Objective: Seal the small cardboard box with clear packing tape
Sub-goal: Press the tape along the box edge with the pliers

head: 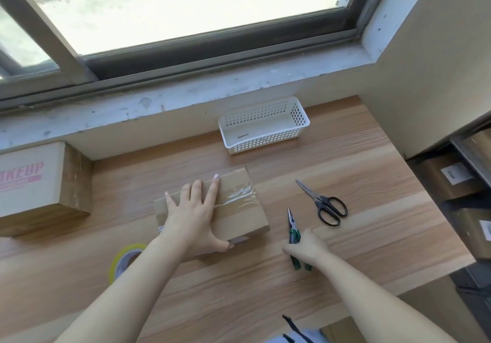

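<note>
The small cardboard box (239,212) lies closed in the middle of the wooden table (372,236), with a wrinkled strip of clear tape (243,195) across its top seam. My left hand (195,213) rests flat on the box, fingers spread, thumb hooked over the near edge. To the right of the box, my right hand (305,248) grips the green handles of a pair of needle-nose pliers (293,232) lying on the table. A roll of clear packing tape (125,259) with a yellowish rim sits near the left forearm, partly hidden by it.
Black-handled scissors (322,204) lie right of the pliers. A white perforated basket (263,124) stands at the back by the wall. A larger printed carton (39,185) sits at the left. Shelves with boxes (462,183) are beyond the table's right edge.
</note>
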